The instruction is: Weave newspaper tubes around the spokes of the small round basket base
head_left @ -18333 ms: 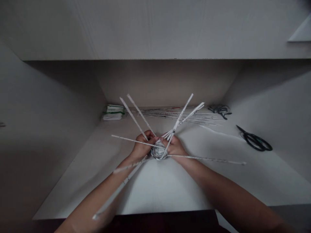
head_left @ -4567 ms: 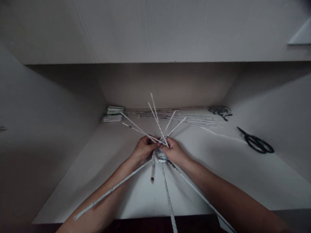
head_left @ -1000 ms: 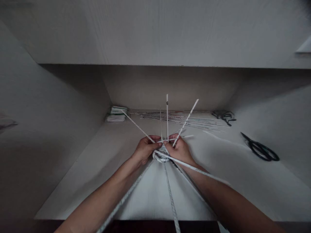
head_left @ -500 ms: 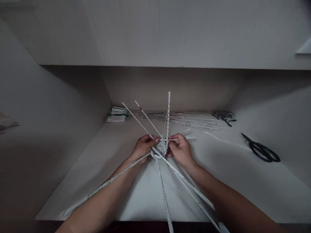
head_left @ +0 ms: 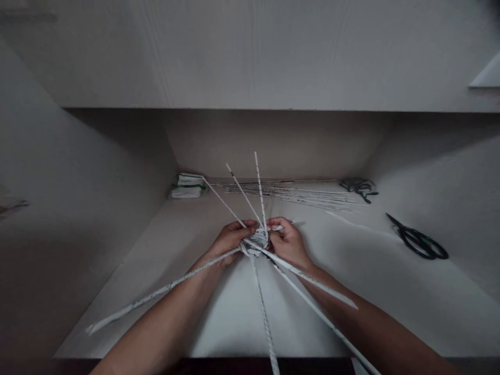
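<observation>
Between my hands is a small round piece woven from rolled paper sticks (head_left: 254, 244), with several long sticks fanning out from it. My left hand (head_left: 232, 238) pinches its left rim, thumb on top. At its right rim, my right hand (head_left: 288, 240) has its fingers closed on the weave near the base of an upright paper stick (head_left: 259, 182). One stick (head_left: 164, 288) runs down over my left forearm, another (head_left: 262, 307) points toward me, and two lie across my right forearm. The fingers partly cover the weave's edges.
At the right lie black-handled scissors (head_left: 424, 244). A pile of thin paper sticks (head_left: 297, 195) stretches along the back wall. A white-and-green packet (head_left: 188, 186) stands back left; a dark tangled item (head_left: 359, 188) lies back right. Side walls and an overhead panel (head_left: 250, 57) enclose the surface.
The upright stick by my right hand has swung left, and the stick over my right forearm has shifted outward. Both hands keep their hold on the weave.
</observation>
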Action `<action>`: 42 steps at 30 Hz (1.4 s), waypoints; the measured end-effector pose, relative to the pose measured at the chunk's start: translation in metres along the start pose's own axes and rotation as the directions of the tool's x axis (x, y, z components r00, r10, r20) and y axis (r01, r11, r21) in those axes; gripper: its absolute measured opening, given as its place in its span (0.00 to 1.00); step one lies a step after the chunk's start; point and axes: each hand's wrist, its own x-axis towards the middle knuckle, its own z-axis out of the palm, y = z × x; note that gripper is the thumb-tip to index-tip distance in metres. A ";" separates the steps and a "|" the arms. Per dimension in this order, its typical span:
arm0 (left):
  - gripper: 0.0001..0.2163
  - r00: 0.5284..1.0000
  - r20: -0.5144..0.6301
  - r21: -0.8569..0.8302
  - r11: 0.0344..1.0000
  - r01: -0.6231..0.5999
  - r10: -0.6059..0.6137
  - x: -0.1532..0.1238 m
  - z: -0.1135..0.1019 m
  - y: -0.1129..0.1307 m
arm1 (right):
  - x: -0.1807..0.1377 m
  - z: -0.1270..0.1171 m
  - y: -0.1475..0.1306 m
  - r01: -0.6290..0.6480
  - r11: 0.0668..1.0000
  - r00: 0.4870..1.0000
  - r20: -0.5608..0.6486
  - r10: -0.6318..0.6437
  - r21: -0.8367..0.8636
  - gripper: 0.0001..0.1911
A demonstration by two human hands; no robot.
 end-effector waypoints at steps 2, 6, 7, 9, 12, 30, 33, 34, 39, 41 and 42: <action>0.17 1.000 0.021 0.001 1.000 0.005 -0.005 0.001 -0.001 -0.001 | 0.000 0.001 0.002 0.011 1.000 1.000 0.008 -0.011 0.002 0.13; 0.20 0.996 0.090 0.004 1.000 0.016 -0.016 0.002 -0.004 -0.002 | 0.000 0.001 0.007 0.051 0.998 0.999 0.016 -0.050 -0.036 0.14; 0.20 0.994 0.107 0.014 1.000 0.017 -0.019 0.001 -0.005 -0.003 | 0.000 0.001 0.008 0.062 0.997 0.998 0.017 -0.062 -0.050 0.14; 0.20 0.991 0.130 0.042 0.999 0.004 -0.009 0.001 -0.005 -0.003 | 0.000 0.000 0.008 0.085 0.994 0.996 0.026 -0.083 -0.070 0.14; 0.18 0.991 0.121 0.076 0.995 -0.070 0.061 0.000 -0.005 -0.003 | -0.001 0.000 0.006 0.112 0.990 0.993 0.047 -0.108 -0.087 0.14; 0.08 0.956 0.023 0.315 0.905 -0.285 0.293 0.006 -0.008 -0.002 | -0.002 0.001 0.000 0.022 0.998 0.997 0.077 -0.027 0.058 0.14; 0.06 0.939 0.002 0.373 0.871 -0.321 0.345 0.002 -0.004 0.001 | -0.002 0.000 -0.002 0.020 0.999 0.993 0.113 -0.025 0.044 0.16; 0.05 0.931 -0.001 0.384 0.859 -0.337 0.366 0.001 -0.003 0.002 | -0.002 0.000 -0.002 0.027 1.000 0.992 0.120 -0.028 0.014 0.16; 0.07 0.905 0.003 0.385 0.835 -0.393 0.425 0.003 -0.003 -0.005 | -0.004 -0.005 -0.005 0.090 0.979 0.986 0.156 -0.062 -0.182 0.20; 0.11 0.908 0.002 0.398 0.832 -0.386 0.420 0.006 -0.005 -0.010 | -0.007 -0.008 -0.009 0.195 0.915 0.974 0.178 -0.138 -0.354 0.19; 0.12 0.909 0.006 0.411 0.827 -0.382 0.417 0.007 -0.005 -0.012 | -0.009 -0.009 -0.012 0.253 0.855 0.964 0.190 -0.184 -0.452 0.17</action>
